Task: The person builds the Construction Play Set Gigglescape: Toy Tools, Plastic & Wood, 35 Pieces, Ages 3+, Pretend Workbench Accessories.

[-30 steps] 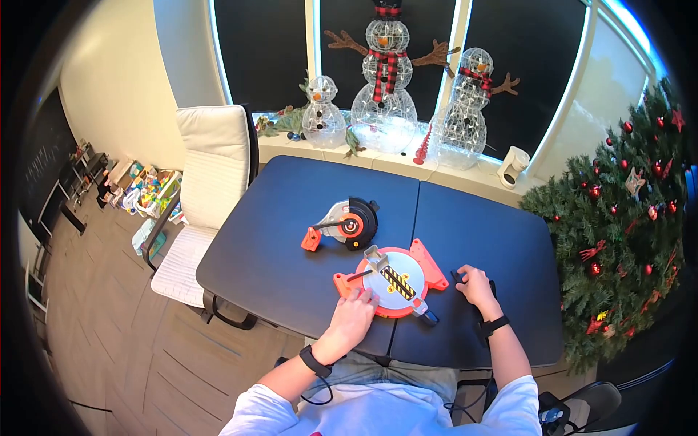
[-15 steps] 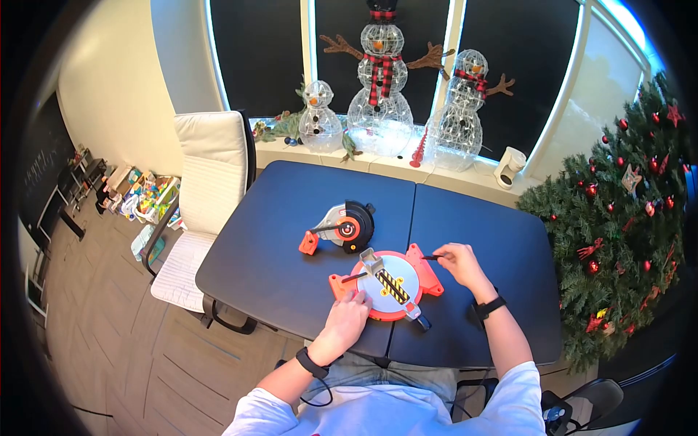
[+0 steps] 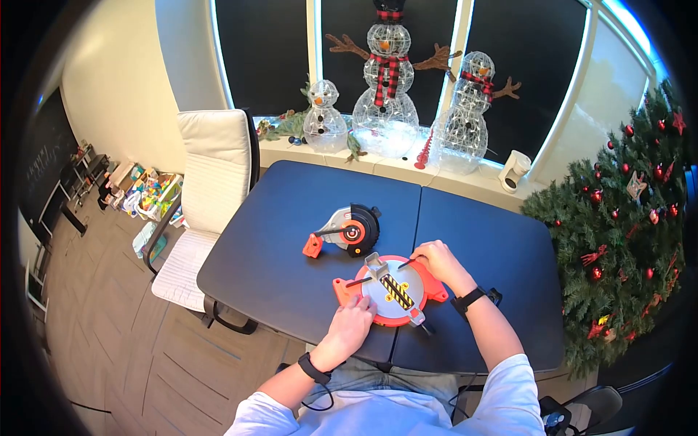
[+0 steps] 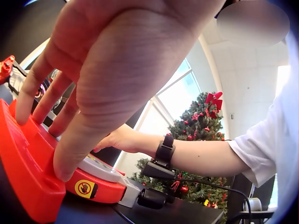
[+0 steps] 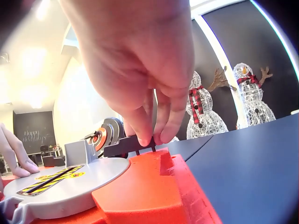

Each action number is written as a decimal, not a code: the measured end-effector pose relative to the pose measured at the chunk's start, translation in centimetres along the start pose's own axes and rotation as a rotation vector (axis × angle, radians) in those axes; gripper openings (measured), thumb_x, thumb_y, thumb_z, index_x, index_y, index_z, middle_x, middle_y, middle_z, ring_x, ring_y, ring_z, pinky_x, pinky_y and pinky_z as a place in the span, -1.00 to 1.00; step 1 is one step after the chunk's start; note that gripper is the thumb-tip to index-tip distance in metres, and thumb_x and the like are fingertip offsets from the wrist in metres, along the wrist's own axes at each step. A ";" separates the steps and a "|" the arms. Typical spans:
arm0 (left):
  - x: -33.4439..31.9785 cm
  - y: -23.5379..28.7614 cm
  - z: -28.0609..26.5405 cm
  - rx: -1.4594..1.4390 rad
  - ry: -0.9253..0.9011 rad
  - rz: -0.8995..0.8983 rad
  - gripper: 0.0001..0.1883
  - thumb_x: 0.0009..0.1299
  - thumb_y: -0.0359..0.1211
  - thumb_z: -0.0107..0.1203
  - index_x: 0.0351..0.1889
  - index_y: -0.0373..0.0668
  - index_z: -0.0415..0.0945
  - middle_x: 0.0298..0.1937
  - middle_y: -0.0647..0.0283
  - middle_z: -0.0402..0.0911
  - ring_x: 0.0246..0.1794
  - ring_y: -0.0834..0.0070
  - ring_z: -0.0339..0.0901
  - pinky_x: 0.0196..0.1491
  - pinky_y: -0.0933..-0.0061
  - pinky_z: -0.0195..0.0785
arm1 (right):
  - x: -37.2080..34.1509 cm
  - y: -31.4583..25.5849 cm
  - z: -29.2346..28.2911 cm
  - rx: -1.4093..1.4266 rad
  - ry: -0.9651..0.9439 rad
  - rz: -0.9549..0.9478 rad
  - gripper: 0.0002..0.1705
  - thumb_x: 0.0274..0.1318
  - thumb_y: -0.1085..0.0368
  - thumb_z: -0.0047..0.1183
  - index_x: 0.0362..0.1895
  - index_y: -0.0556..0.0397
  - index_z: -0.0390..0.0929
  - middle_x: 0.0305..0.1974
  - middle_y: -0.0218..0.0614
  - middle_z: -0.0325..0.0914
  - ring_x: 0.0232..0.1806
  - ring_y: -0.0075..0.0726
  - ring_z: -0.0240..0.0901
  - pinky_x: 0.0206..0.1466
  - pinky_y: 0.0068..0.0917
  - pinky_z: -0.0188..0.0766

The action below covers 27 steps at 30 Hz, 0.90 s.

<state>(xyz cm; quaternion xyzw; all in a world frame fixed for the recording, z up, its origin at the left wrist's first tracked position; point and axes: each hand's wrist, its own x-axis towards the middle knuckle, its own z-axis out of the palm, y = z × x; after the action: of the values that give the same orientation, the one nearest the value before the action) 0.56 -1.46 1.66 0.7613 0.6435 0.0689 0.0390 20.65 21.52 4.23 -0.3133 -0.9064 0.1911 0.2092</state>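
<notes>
A toy mitre saw base with an orange-red body (image 3: pixel 438 292) and a round grey turntable (image 3: pixel 416 289) lies near the table's front edge. My left hand (image 3: pixel 351 323) rests on its left side, fingers extended and thumb on the orange-red plastic in the left wrist view. My right hand (image 3: pixel 442 263) pinches a flat black strip (image 5: pixel 117 148) between thumb and fingertips. Two short pegs under the strip meet the top of the body's right wing in the right wrist view. A similar black strip (image 3: pixel 358 281) stands on the left wing.
The toy saw's blade unit (image 3: pixel 338 234), grey with a black disc, lies farther back on the dark table (image 3: pixel 262 240). A white chair (image 3: pixel 211 174) stands at the left, a decorated Christmas tree (image 3: pixel 625 218) at the right. Wire snowmen (image 3: pixel 385 116) line the windowsill.
My right hand has moved left from the table's right side to the base's right wing, carrying the black strip. The left hand has stayed on the base.
</notes>
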 end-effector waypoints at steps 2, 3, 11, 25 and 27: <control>0.0 -0.1 0.1 -0.004 0.006 -0.002 -0.54 0.38 -0.44 0.16 0.26 -0.23 0.55 0.37 0.01 0.55 0.39 -0.01 0.52 0.14 0.05 0.65 | 0.1 0.4 -0.1 -0.002 -0.008 0.002 -0.86 0.15 0.49 0.22 -0.22 0.18 0.78 -0.24 0.01 0.76 -0.18 0.19 0.71 -0.07 -0.14 0.67; 0.0 -0.1 0.2 -0.006 0.008 -0.002 -0.54 0.38 -0.43 0.17 0.27 -0.23 0.55 0.36 0.01 0.56 0.38 -0.01 0.52 0.15 0.06 0.64 | 0.0 0.6 -0.1 -0.001 -0.014 0.004 -0.86 0.15 0.49 0.22 -0.23 0.18 0.78 -0.24 0.01 0.76 -0.19 0.19 0.71 -0.07 -0.14 0.67; -0.2 0.2 -0.1 -0.002 0.109 0.025 -0.65 0.41 -0.45 0.08 0.14 -0.33 0.60 0.20 0.01 0.62 0.31 0.08 0.55 0.07 0.06 0.67 | -0.8 1.9 0.7 -0.023 0.035 -0.061 -0.85 0.15 0.47 0.23 -0.19 0.19 0.77 -0.23 -0.01 0.74 -0.15 0.20 0.68 -0.04 -0.08 0.63; 3.7 -10.5 -6.0 -0.286 0.485 -0.281 -0.62 0.28 -0.40 0.30 0.06 -0.33 0.62 -0.07 -0.16 0.68 -0.07 -0.15 0.69 0.03 -0.02 0.62 | -9.3 -4.6 -1.5 -0.050 0.055 0.018 -0.36 0.12 0.33 0.38 0.31 0.11 0.56 0.18 -0.03 0.59 0.24 0.12 0.47 0.34 -0.09 0.45; 5.5 -13.5 -5.0 -0.180 0.427 -0.353 -0.59 0.27 -0.38 0.31 0.07 -0.34 0.57 -0.04 -0.18 0.67 -0.09 -0.20 0.70 0.02 -0.05 0.64 | -12.1 -5.3 -1.2 0.041 0.018 0.020 -0.28 0.13 0.28 0.40 0.38 0.12 0.48 0.20 -0.03 0.58 0.27 0.17 0.45 0.36 -0.07 0.42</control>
<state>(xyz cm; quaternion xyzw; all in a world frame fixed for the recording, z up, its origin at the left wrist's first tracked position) -12.45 6.08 4.86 0.5994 0.7510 0.2765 -0.0185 27.36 10.09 4.63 -0.3198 -0.8972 0.2087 0.2219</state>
